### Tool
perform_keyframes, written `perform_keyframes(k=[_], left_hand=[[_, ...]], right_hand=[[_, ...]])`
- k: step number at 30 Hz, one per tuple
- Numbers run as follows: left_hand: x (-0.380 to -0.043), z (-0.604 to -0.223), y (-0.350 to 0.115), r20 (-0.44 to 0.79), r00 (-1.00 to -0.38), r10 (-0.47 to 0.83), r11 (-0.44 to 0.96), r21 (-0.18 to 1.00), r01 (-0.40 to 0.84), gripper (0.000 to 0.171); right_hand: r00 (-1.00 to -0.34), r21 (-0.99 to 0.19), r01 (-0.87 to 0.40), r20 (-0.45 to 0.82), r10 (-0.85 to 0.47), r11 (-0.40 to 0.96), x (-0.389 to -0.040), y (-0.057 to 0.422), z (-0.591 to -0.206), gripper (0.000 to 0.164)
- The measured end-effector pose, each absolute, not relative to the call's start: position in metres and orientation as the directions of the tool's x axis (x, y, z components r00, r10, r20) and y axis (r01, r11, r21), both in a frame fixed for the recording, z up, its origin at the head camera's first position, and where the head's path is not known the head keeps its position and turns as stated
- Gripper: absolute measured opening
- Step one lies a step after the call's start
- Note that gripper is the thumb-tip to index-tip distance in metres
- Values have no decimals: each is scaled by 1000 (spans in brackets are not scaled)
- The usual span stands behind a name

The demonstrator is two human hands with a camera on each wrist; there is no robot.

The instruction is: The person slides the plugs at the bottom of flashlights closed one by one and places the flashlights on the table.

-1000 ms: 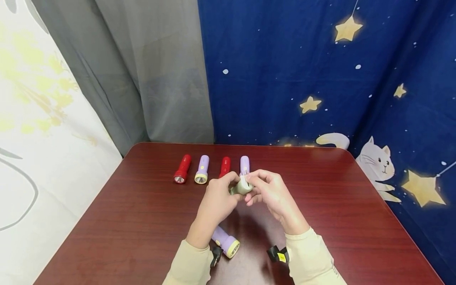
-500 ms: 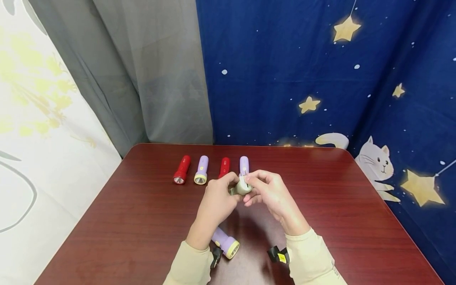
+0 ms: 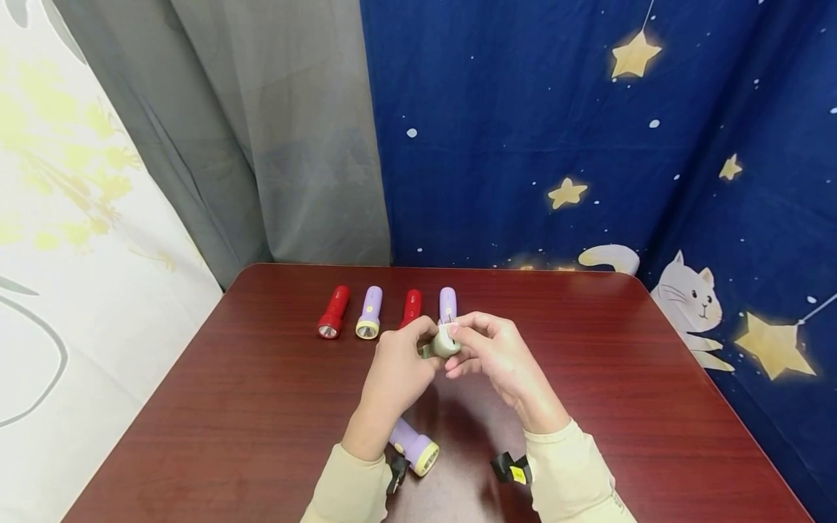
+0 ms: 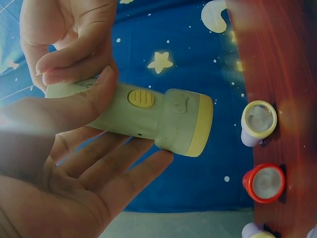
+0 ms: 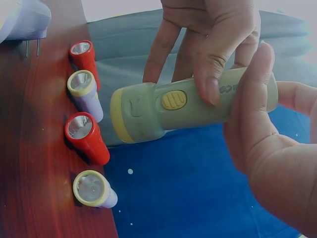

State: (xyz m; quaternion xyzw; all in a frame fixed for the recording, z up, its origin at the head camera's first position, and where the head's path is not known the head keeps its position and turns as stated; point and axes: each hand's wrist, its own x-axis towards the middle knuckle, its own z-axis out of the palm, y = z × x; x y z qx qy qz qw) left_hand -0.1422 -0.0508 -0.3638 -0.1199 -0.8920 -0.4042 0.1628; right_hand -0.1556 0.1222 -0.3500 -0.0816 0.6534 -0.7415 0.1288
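Note:
Above the table, my left hand (image 3: 397, 374) holds a pale green flashlight (image 3: 446, 346) with a yellow lens rim. In the left wrist view its yellow slide switch (image 4: 141, 98) faces up, with my left thumb across the body and the fingers beneath. At the flashlight's tail end, my right hand (image 3: 495, 356) pinches it between thumb and fingers. A white part with thin metal prongs (image 3: 449, 318) shows at the tail, beside my right fingertips. In the right wrist view the flashlight (image 5: 140, 113) lies nearly level, its head toward the left.
Red (image 3: 334, 312) and purple (image 3: 370, 312) flashlights stand in a row at the table's back, another red one (image 3: 411, 308) and another purple one (image 3: 447, 299) partly behind my hands. One more purple flashlight (image 3: 410, 443) lies near my left wrist; two pins (image 5: 32, 48) show in the right wrist view.
Both hands keep nearly the same place and hold on the green flashlight. The prongs at its tail show slightly less than a second ago.

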Motion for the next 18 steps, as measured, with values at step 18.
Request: perform_keyframes(k=[18], left_hand=[[-148, -368, -55, 400, -916, 36, 645, 690, 327, 26]], right_hand=[[-932, -981, 83, -15, -361, -174, -158, 116, -354, 37]])
